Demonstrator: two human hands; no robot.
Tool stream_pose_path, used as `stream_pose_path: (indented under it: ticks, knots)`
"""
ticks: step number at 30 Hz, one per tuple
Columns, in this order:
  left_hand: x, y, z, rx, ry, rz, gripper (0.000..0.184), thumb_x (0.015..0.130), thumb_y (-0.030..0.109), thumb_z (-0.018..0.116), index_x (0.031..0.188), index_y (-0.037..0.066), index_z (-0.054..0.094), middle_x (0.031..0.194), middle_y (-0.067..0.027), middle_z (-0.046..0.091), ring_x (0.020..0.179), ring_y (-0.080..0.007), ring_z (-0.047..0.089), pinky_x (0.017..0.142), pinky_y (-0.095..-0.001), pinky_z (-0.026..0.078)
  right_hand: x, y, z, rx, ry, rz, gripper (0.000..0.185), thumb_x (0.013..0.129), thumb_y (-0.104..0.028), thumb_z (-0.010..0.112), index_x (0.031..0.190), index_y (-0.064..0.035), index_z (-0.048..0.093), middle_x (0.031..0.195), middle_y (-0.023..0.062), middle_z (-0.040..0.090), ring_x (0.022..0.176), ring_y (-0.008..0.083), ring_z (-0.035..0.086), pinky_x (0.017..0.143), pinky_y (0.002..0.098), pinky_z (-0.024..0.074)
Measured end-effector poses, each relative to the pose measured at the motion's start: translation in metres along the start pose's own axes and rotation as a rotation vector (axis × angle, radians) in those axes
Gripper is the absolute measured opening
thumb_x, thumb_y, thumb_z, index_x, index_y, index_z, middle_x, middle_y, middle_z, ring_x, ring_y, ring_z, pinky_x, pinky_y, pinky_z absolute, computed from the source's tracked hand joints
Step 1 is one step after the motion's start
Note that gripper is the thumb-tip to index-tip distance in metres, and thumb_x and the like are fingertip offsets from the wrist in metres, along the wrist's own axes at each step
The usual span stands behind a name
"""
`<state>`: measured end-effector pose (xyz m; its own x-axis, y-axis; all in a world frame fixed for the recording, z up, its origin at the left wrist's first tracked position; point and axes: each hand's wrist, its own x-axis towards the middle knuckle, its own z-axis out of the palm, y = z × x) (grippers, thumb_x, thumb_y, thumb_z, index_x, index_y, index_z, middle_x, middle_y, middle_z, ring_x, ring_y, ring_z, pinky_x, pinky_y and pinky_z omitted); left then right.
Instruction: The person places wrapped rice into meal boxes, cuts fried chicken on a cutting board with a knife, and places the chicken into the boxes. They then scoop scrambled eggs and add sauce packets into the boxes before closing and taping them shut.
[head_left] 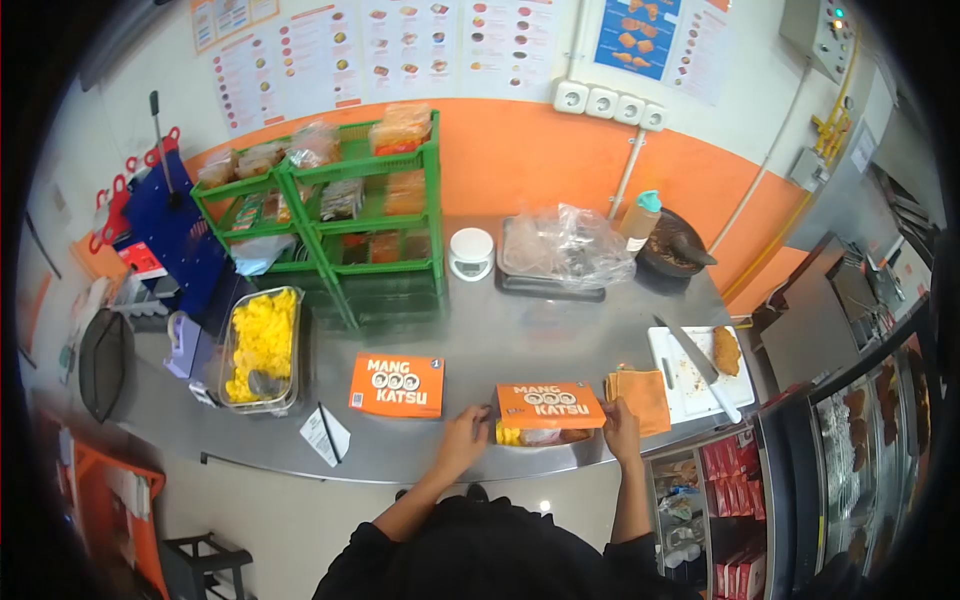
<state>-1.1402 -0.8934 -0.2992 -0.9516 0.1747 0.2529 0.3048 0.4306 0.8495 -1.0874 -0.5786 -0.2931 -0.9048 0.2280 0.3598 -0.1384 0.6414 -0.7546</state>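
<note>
An orange box lid (550,401) lies over a food box at the front edge of the steel counter, and yellow food (508,436) and other items show beneath its front edge. My right hand (620,425) grips the lid's right side with its fingers. Beside the box's left side is my left hand (464,437), its fingers bent near the corner; whether it touches the box is too small to tell. A second orange box (397,385), closed, sits further left on the counter.
Left are a tub of yellow food (262,350), a paper with a pen (326,436) and green racks (385,270). An orange cloth (640,398), a knife (700,365) and a white board (680,350) lie right. Behind stand a scale (471,254) and a plastic-covered tray (550,291).
</note>
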Motion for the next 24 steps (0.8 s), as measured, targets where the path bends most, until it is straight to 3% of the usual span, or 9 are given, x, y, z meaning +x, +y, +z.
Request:
stream_pose_path:
  ticks: [2,4,7,9,12,15,17,21,24]
  knots:
    - [-0.012,-0.01,0.01,-0.144,0.023,0.069,0.019,0.085,0.007,0.062,0.1,-0.003,0.055,0.092,-0.0211,0.068,0.084,-0.0334,0.069,0.075,-0.0366,0.055,-0.014,0.008,0.009,0.155,-0.066,0.033,0.017,0.085,0.002,0.057,0.101,0.0004,0.05,0.094,0.0174,0.067,0.081,0.0275,0.068,0.069,0.0366,0.0523]
    - [-0.013,-0.002,0.013,-0.356,-0.056,-0.157,0.022,0.088,0.014,0.065,0.101,-0.002,0.054,0.1,-0.0148,0.069,0.101,-0.024,0.066,0.083,-0.0338,0.052,-0.014,-0.01,0.013,0.418,-0.023,0.168,0.023,0.086,0.003,0.057,0.108,0.0013,0.049,0.087,0.0135,0.067,0.079,0.0153,0.065,0.068,0.0289,0.0509]
    - [-0.006,0.022,-0.002,-0.239,-0.142,-0.214,0.024,0.089,0.015,0.065,0.103,-0.001,0.054,0.098,-0.0153,0.069,0.099,-0.0215,0.066,0.082,-0.0332,0.052,-0.007,-0.058,-0.003,0.327,-0.085,0.281,0.038,0.087,0.001,0.057,0.123,-0.0007,0.046,0.078,0.0114,0.066,0.075,0.0113,0.062,0.069,0.0265,0.0491]
    - [-0.003,0.026,-0.008,-0.255,-0.19,-0.229,0.028,0.089,0.015,0.065,0.108,-0.001,0.054,0.099,-0.016,0.07,0.099,-0.02,0.067,0.082,-0.0325,0.051,-0.008,-0.05,-0.002,0.253,-0.057,0.117,0.053,0.089,0.0,0.055,0.138,-0.0058,0.036,0.072,0.0096,0.065,0.072,0.0124,0.062,0.067,0.0266,0.0485]
    - [-0.004,0.032,-0.011,-0.252,-0.198,-0.257,0.04,0.088,0.015,0.065,0.124,0.003,0.05,0.102,-0.0147,0.07,0.098,-0.018,0.066,0.082,-0.0325,0.051,-0.009,-0.048,-0.007,0.258,-0.101,0.151,0.059,0.091,0.002,0.05,0.145,-0.0107,0.03,0.104,0.0157,0.066,0.078,0.0173,0.065,0.074,0.0299,0.05]
    - [-0.004,0.03,-0.013,-0.298,-0.215,-0.252,0.058,0.087,0.014,0.066,0.139,0.01,0.04,0.103,-0.0155,0.07,0.098,-0.0178,0.067,0.083,-0.0315,0.05,-0.011,-0.05,-0.007,0.211,-0.091,0.067,0.058,0.091,0.001,0.049,0.145,-0.011,0.031,0.114,0.0166,0.061,0.085,0.0164,0.063,0.078,0.0317,0.0497]
    - [-0.003,0.042,-0.022,-0.286,-0.263,-0.161,0.065,0.087,0.014,0.063,0.145,0.018,0.034,0.115,-0.0164,0.066,0.101,-0.0287,0.066,0.08,-0.0322,0.053,-0.011,-0.047,-0.009,0.183,-0.184,0.073,0.058,0.091,0.0,0.049,0.145,-0.0113,0.033,0.121,0.0156,0.058,0.093,0.0164,0.062,0.082,0.0311,0.0489]
    - [0.0,0.024,-0.025,-0.592,-0.441,-0.319,0.061,0.089,0.015,0.06,0.145,0.014,0.035,0.123,-0.0159,0.062,0.101,-0.0253,0.065,0.085,-0.0302,0.05,-0.016,-0.052,-0.018,0.436,-0.366,0.365,0.053,0.092,-0.008,0.049,0.144,-0.0109,0.039,0.134,0.0107,0.051,0.12,0.0198,0.051,0.098,0.031,0.0404]
    - [0.004,0.021,-0.017,-0.71,-0.241,-0.302,0.046,0.095,0.024,0.054,0.136,0.006,0.045,0.12,-0.0102,0.061,0.097,-0.013,0.059,0.088,-0.0257,0.044,-0.013,-0.05,-0.03,0.565,-0.342,0.455,0.043,0.094,-0.02,0.049,0.137,-0.0122,0.047,0.142,0.0072,0.045,0.122,0.0216,0.049,0.1,0.0344,0.0378]
